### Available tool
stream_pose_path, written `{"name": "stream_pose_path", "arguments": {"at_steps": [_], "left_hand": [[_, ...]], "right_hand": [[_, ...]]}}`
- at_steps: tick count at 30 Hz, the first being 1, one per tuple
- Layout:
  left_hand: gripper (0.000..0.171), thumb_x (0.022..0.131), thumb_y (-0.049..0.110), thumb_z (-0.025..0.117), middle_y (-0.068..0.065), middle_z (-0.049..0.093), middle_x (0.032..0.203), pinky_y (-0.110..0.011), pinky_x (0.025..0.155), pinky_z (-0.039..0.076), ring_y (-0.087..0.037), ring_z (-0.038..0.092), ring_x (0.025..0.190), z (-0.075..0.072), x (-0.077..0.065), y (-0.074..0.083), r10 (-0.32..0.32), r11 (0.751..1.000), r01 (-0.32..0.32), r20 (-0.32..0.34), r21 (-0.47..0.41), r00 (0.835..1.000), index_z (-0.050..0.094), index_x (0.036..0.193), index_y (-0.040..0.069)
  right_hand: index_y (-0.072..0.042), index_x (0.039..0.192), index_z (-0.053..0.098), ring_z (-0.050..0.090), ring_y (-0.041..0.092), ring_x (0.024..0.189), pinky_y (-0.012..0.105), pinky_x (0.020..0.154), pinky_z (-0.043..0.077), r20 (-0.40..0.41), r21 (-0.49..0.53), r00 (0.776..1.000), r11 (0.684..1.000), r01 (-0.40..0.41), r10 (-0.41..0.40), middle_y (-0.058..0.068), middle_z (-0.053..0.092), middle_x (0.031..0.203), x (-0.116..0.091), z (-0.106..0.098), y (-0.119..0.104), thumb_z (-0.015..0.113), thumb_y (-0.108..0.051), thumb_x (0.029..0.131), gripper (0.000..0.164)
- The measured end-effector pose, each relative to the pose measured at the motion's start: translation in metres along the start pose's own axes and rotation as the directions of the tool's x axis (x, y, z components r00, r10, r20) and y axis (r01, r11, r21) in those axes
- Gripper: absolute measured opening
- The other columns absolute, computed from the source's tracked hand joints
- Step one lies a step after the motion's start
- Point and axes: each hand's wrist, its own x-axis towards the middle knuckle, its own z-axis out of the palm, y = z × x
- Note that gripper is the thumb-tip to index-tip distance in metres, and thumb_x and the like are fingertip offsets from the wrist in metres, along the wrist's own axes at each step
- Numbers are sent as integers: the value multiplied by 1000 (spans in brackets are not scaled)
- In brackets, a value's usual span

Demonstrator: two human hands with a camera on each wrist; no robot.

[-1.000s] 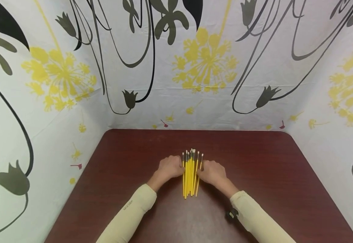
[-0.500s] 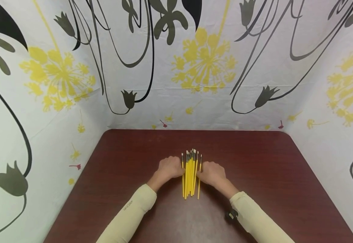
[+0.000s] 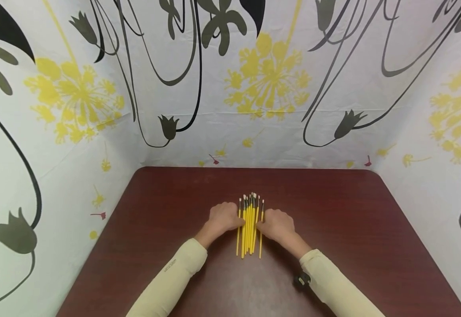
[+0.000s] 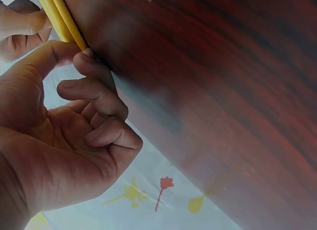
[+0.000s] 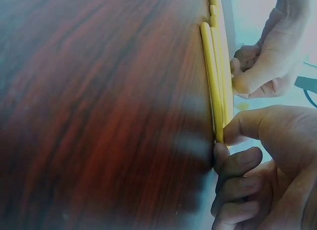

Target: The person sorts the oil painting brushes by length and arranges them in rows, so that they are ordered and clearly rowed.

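A row of slim paintbrushes (image 3: 248, 235) with yellow handles and pale tips lies on the table, bristles toward the far side. From the left, my left hand (image 3: 225, 216) holds the row's edge, its thumb over the handles and index finger against the outermost one. On the opposite side my right hand (image 3: 278, 224) pinches the outer right brush (image 3: 260, 244), which lies slightly apart from the others. In the left wrist view, the remaining fingers of my left hand (image 4: 74, 131) are loosely curled. The right wrist view has yellow handles (image 5: 218, 81) between both hands.
The dark red-brown wooden table (image 3: 175, 189) has rounded far corners. White cloth walls (image 3: 214, 97) with printed yellow and grey flowers stand behind it and at both sides. A dark wrist device (image 3: 302, 280) sits by the right sleeve.
The outer right brush has swung from slanting to nearly upright in view. My left thumb has moved slightly right over the handles, and the outer left brush now tilts a little. The right hand barely moves.
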Motion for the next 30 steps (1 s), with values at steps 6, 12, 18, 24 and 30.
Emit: {"name": "stream_pose_path", "arguments": {"at_steps": [6,12,18,24,30], "left_hand": [[41,87,43,79,3,45,61,-30,50,37,-14,44,54,-1,-1,1,-2,1000,3,5,-4,1000,55,65,17],[42,86,41,79,5,43,58,-30,49,34,-13,41,52,-3,-5,0,3,999,-3,1,-38,1000,53,62,18],[47,85,42,77,7,38,54,-30,48,32,-12,37,50,-8,-4,-6,5,996,-5,4,-93,1000,48,56,20],[52,87,37,74,9,32,47,-28,44,26,-11,30,45,-10,0,-14,-1,988,3,14,-156,1000,42,49,21],[54,87,36,75,9,31,46,-28,44,24,-10,28,43,-14,5,-18,12,976,-13,-5,-217,1000,41,47,21]], "right_hand": [[-16,65,55,46,17,52,34,49,36,-9,1,1000,1000,6,-6,-2,46,58,1,1,1,73,-38,93,40],[-18,60,51,38,13,48,30,45,30,-4,40,1000,999,1,-1,-4,41,54,1,0,6,71,-38,94,44],[-21,51,45,28,9,44,27,43,23,-1,91,1000,996,-4,4,-8,34,47,3,-3,10,70,-35,94,51],[-20,50,44,27,9,42,27,43,20,-17,139,1000,990,9,-7,-9,33,45,6,-6,10,68,-32,94,52],[-20,51,44,28,10,43,26,43,21,-36,184,998,981,54,-48,-8,36,46,13,-8,10,66,-33,97,52]]}}
